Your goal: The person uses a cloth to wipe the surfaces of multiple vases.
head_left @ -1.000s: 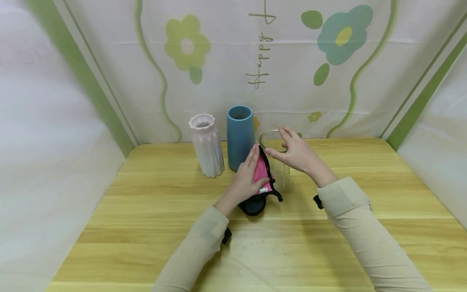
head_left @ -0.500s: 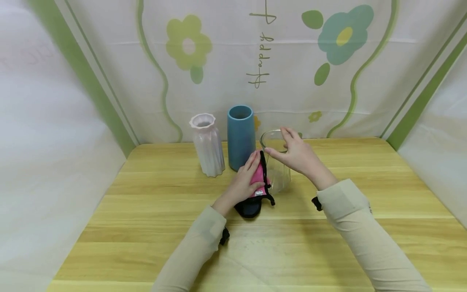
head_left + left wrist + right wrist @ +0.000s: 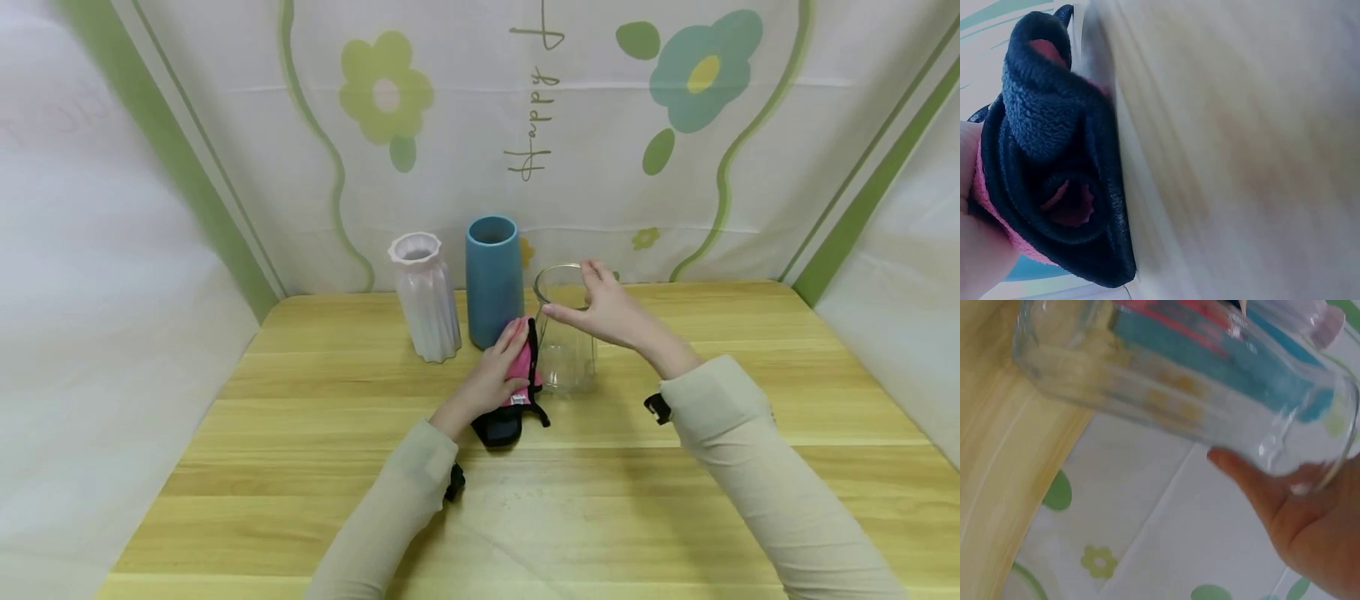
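Observation:
My left hand holds a folded cloth, pink on one face with a dark lining and black edging. A small white tag shows near the thumb. In the left wrist view the cloth shows its fuzzy dark folds just above the wood. Right of it stands a clear glass vase, upright on the table. My right hand grips the vase near its rim, thumb in front and fingers on the far side. The right wrist view shows the glass vase with the thumb or finger against its neck.
A blue vase stands just behind the left hand. Left of that is a white fluted vase. The wooden table ends at a flower-printed curtain close behind the vases.
My left hand has drawn the cloth left and slightly toward me, so more of the glass vase shows. The right hand has stayed at the vase's rim, almost still.

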Action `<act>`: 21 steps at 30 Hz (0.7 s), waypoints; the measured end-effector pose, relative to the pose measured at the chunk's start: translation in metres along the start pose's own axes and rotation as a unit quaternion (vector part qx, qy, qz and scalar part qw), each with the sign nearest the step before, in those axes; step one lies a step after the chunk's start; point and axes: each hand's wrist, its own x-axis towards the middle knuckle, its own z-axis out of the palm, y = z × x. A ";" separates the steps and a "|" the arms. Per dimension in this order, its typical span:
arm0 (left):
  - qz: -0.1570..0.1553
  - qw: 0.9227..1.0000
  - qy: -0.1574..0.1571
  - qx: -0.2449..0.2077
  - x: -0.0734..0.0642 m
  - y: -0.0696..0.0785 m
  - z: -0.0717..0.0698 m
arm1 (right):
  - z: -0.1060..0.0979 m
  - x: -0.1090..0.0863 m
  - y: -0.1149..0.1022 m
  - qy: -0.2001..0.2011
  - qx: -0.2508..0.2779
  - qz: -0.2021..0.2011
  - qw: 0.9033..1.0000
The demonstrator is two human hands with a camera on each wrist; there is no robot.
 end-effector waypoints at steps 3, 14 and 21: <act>0.001 1.000 0.004 -0.008 -0.001 0.000 -0.001 | -0.009 0.002 0.008 -0.018 0.003 -0.028 0.999; 0.005 0.992 0.060 -0.114 -0.001 -0.004 -0.006 | -0.006 0.010 0.027 -0.047 0.060 -0.056 0.995; 0.000 0.985 0.101 -0.137 0.003 0.006 -0.014 | -0.001 0.006 0.022 -0.023 0.056 -0.041 0.997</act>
